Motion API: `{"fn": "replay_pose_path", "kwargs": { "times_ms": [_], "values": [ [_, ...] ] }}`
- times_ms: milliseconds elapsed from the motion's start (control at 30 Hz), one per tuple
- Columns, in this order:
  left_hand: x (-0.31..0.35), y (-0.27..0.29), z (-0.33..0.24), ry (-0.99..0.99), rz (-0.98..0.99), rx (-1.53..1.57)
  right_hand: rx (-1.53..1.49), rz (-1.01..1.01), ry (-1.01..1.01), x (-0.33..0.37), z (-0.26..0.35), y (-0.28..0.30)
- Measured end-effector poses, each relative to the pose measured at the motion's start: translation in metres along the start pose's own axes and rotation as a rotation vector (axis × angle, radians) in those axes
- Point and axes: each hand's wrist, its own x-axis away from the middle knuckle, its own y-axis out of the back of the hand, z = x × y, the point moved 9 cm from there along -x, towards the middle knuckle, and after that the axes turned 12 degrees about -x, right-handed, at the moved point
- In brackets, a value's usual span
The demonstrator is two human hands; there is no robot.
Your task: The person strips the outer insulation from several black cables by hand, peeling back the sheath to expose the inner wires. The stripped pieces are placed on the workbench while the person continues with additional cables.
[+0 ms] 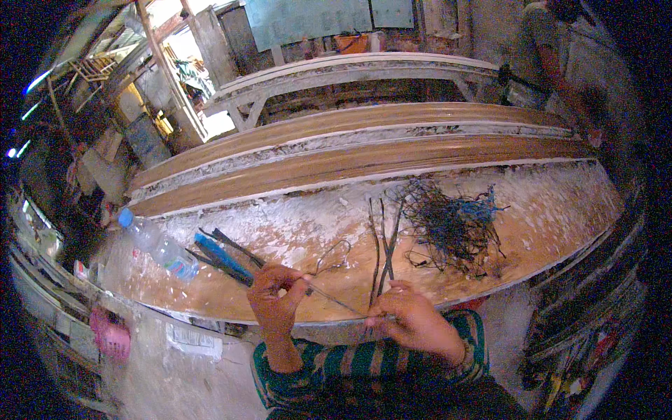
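A thin dark strand (334, 299) runs taut between my two hands, over the table's near edge. My left hand (275, 297) pinches one end between thumb and fingertip. The other end is gripped by my right hand (414, 316), its fingers closed together. Just beyond my left hand lies a bundle of black and blue strips (227, 257). Several long black strands (383, 241) lie on the table beyond my right hand, some crossing. Farther right sits a tangled heap of black and blue strands (455, 227). A loose thin strand (334, 255) curls between the bundle and the long strands.
A clear plastic bottle with a blue cap (161, 246) lies on the worn wooden table (553, 203) at left. Long wooden boards (350, 155) run along its far side, before a white-topped bench (364, 70). A person (546, 59) is at far right. A pink basket (110, 334) stands lower left.
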Motion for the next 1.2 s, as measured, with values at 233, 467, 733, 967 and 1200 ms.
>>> {"fn": "replay_pose_path", "kwargs": {
  "times_ms": [233, 467, 733, 967, 1200],
  "values": [
    [0.001, -0.028, -0.020, -0.141, 0.328, -0.131, 0.178, -0.176, -0.093, 0.010, -0.018, 0.046],
    [0.017, -0.079, -0.008, -0.062, 0.588, -0.091, 0.100, -0.676, -0.348, 0.047, -0.063, 0.116],
    [0.036, -0.121, -0.008, -0.245, 0.525, -0.419, 0.479, -0.896, -0.160, 0.051, -0.041, 0.144],
    [0.043, -0.138, -0.007, -0.326, 0.502, -0.550, 0.389, -0.662, -0.150, 0.028, -0.039, 0.110],
    [0.040, -0.135, 0.002, -0.247, 0.451, -0.534, 0.535, -0.363, -0.150, 0.008, -0.037, 0.067]
  ]
}}
